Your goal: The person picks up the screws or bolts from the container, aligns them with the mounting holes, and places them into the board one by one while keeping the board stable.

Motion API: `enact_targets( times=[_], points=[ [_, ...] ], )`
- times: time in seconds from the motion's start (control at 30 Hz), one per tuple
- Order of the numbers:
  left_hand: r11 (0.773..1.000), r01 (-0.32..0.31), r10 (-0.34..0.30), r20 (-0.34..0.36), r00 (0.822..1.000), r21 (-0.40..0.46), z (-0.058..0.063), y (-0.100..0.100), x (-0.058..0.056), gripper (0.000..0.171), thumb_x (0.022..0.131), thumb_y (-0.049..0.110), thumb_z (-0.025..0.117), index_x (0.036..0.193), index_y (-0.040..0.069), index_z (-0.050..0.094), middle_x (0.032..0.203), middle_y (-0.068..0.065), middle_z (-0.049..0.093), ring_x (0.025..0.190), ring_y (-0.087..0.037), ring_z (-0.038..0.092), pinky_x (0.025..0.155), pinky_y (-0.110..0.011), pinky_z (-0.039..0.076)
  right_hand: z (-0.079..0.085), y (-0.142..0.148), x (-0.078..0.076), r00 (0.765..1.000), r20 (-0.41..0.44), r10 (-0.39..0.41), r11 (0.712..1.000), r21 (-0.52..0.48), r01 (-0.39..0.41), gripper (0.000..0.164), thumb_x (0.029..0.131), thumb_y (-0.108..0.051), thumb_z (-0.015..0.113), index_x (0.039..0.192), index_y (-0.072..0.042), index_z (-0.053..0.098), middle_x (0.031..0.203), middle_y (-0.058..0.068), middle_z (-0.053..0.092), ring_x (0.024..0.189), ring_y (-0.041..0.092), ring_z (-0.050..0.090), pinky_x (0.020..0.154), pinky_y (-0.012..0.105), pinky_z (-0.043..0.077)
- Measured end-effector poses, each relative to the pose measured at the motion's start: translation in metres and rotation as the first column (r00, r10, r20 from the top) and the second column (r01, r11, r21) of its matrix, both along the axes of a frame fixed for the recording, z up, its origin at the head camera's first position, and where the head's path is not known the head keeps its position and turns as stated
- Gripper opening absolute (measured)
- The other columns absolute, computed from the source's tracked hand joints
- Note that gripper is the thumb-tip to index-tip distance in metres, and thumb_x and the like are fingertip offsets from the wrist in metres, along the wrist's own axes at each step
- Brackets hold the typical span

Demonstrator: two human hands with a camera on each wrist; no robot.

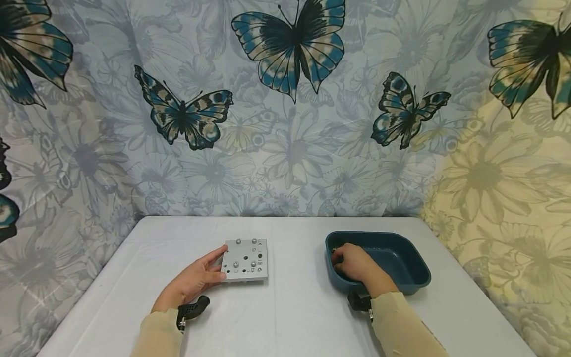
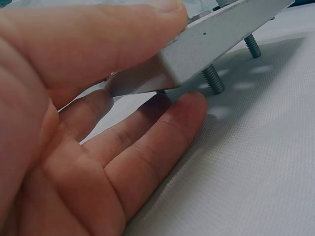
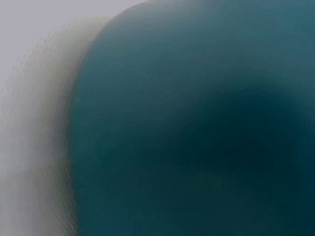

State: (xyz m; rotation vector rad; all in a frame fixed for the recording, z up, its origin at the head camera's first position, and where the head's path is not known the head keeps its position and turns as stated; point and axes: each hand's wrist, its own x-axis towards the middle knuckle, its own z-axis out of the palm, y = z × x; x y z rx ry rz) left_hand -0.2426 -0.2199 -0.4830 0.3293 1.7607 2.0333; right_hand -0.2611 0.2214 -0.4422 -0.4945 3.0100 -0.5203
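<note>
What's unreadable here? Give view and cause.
Head: what, if anything, the right hand holds in the teal rectangular basin; hand hides it.
Head: markings on the grey rectangular metal plate; too small.
Right wrist: basin surface detail; blurred.
Left wrist: upper plate surface; left thumb partly covers it.

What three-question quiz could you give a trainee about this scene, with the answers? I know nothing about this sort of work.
1. True or false: the left hand is holding the grey plate at its edge.
2. Where are the fingers of the right hand?
A) On the plate
B) Inside the blue tub
C) Round the left wrist
3. In the left wrist view, what sticks out from the underside of the plate?

Key:
1. True: the thumb lies over the plate and fingers reach beneath it.
2. B.
3. Threaded screws.
</note>
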Motion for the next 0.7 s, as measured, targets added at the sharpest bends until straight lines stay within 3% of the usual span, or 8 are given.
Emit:
enact_targets(
  times=[0.17,0.3,0.4,0.47,0.53,0.57,0.63,0.7],
  points=[
    [1.0,0.0,0.0,-0.002,1.0,-0.009,-0.001,0.001,0.0,0.092,0.089,-0.006,0.07,0.161,0.009,0.014,0.162,-0.023,0.014,0.132,-0.031,0.047,0.1,-0.037,0.046,0.0,0.002,-0.001,0.999,0.034,-0.036,0.999,-0.039,0.038,0.014,0.083,-0.004,0.072,0.093,-0.013,0.074,0.089,-0.001,0.066,0.083,0.02,0.061,0.08,0.046,0.052],
    [1.0,0.006,-0.006,0.001,1.0,-0.007,-0.001,0.001,0.001,0.092,0.09,-0.005,0.07,0.161,0.009,0.013,0.162,-0.023,0.013,0.132,-0.031,0.047,0.1,-0.037,0.047,0.005,0.005,0.002,0.998,-0.004,-0.066,0.995,-0.072,0.066,0.018,0.084,-0.009,0.07,0.099,-0.015,0.074,0.092,0.001,0.062,0.081,0.019,0.056,0.077,0.044,0.051],
    [1.0,0.009,-0.009,-0.002,1.0,-0.01,-0.002,0.001,0.001,0.092,0.09,-0.005,0.07,0.161,0.008,0.013,0.162,-0.022,0.012,0.133,-0.03,0.046,0.099,-0.037,0.047,0.016,0.008,0.008,0.994,-0.04,-0.097,0.984,-0.152,0.09,0.022,0.086,-0.011,0.067,0.106,-0.015,0.074,0.1,0.006,0.058,0.082,0.02,0.055,0.073,0.043,0.05],
    [1.0,0.008,-0.008,-0.007,1.0,-0.012,-0.001,0.0,0.001,0.092,0.09,-0.005,0.069,0.161,0.008,0.013,0.162,-0.022,0.012,0.133,-0.03,0.046,0.099,-0.037,0.047,0.026,0.009,0.012,0.991,-0.038,-0.129,0.96,-0.254,0.115,0.023,0.09,-0.012,0.063,0.111,-0.014,0.074,0.108,0.008,0.057,0.085,0.021,0.057,0.071,0.041,0.05],
    [1.0,0.006,-0.006,-0.012,1.0,-0.011,-0.001,0.0,0.001,0.091,0.09,-0.005,0.069,0.161,0.007,0.013,0.162,-0.023,0.012,0.133,-0.03,0.045,0.099,-0.037,0.047,0.036,0.01,0.015,0.988,0.013,-0.157,0.9,-0.41,0.148,0.024,0.096,-0.014,0.058,0.115,-0.011,0.072,0.112,0.014,0.06,0.089,0.024,0.06,0.072,0.04,0.051],
    [1.0,0.006,-0.006,-0.015,1.0,-0.009,-0.001,0.0,0.001,0.091,0.09,-0.005,0.069,0.161,0.007,0.013,0.162,-0.023,0.012,0.133,-0.03,0.046,0.099,-0.037,0.047,0.04,0.01,0.015,0.985,0.056,-0.165,0.848,-0.502,0.171,0.025,0.099,-0.016,0.056,0.118,-0.009,0.071,0.117,0.016,0.06,0.093,0.026,0.062,0.074,0.04,0.052],
    [1.0,0.004,-0.004,-0.011,1.0,-0.003,0.0,0.001,0.001,0.091,0.09,-0.007,0.068,0.161,0.007,0.013,0.162,-0.023,0.013,0.133,-0.03,0.046,0.099,-0.037,0.047,0.046,0.01,0.015,0.971,0.176,-0.159,0.695,-0.679,0.237,0.03,0.104,-0.02,0.051,0.126,-0.005,0.066,0.123,0.02,0.058,0.099,0.028,0.063,0.079,0.038,0.053],
    [1.0,0.003,-0.003,-0.011,1.0,-0.001,0.0,0.001,0.001,0.091,0.09,-0.007,0.068,0.161,0.007,0.013,0.162,-0.022,0.013,0.133,-0.029,0.046,0.099,-0.036,0.047,0.05,0.011,0.014,0.947,0.294,-0.129,0.512,-0.798,0.318,0.035,0.107,-0.023,0.047,0.132,-0.002,0.06,0.126,0.021,0.057,0.104,0.027,0.063,0.083,0.036,0.053]
  ],
)
